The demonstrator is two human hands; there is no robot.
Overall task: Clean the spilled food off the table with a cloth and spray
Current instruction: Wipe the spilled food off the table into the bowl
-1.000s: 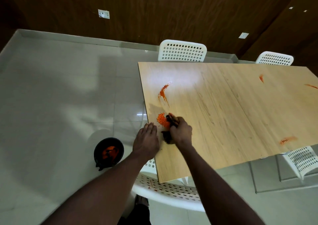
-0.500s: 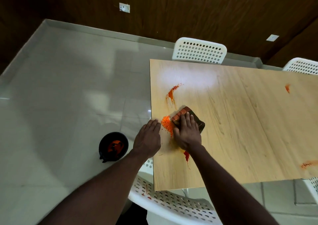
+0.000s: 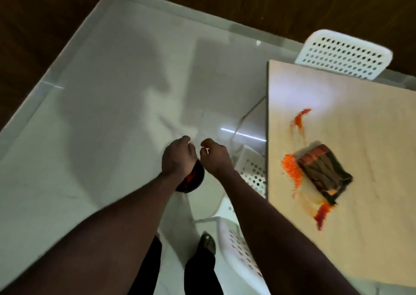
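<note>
Our curled, empty left hand and right hand hover over the bin, so crumbs could miss it, while the cloth lies away to their right.

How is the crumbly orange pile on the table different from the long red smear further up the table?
The crumbly orange pile is made of small loose grains, heaped right against the dark folded cloth. The long red-orange smear looks flat and wet, thin and streaky, and lies apart from the cloth, further along the light wooden table. The pile is paler orange; the smear is redder. Both sit near the table's left edge, not yet wiped away.
</note>
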